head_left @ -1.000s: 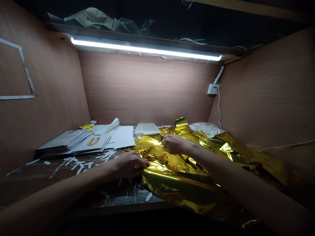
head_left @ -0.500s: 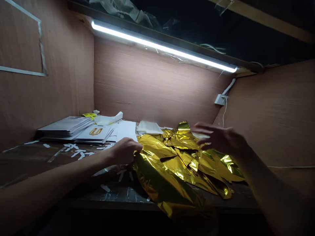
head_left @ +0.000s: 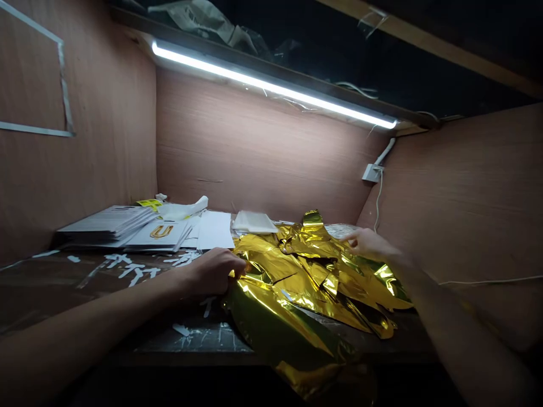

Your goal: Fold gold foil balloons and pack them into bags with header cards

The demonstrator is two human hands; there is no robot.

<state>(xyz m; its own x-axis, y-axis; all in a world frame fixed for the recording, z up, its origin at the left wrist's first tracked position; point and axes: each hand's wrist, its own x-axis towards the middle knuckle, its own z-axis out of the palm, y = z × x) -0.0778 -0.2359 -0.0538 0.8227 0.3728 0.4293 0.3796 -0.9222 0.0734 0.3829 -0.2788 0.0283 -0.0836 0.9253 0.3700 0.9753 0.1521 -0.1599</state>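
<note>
My left hand (head_left: 218, 271) is closed on the edge of a shiny gold foil sheet (head_left: 275, 316), which hangs over the table's front edge. More crumpled gold foil pieces (head_left: 309, 265) lie in a heap behind and to the right of it. My right hand (head_left: 369, 242) is at the back right of the heap, its fingers bent and close together near the foil. Motion blur and the small size hide whether anything is between those fingers.
Stacked white sheets (head_left: 108, 225) stand at the left, beside a card with a gold U shape (head_left: 162, 231). White scraps (head_left: 136, 270) litter the dark table (head_left: 38, 282). Clear plastic bags (head_left: 254, 221) lie at the back. A lit tube (head_left: 271, 87) hangs above.
My right hand has gone from spread fingers to bent, closer ones, near the back right of the foil. My left hand keeps its hold, and the held foil has shifted slightly.
</note>
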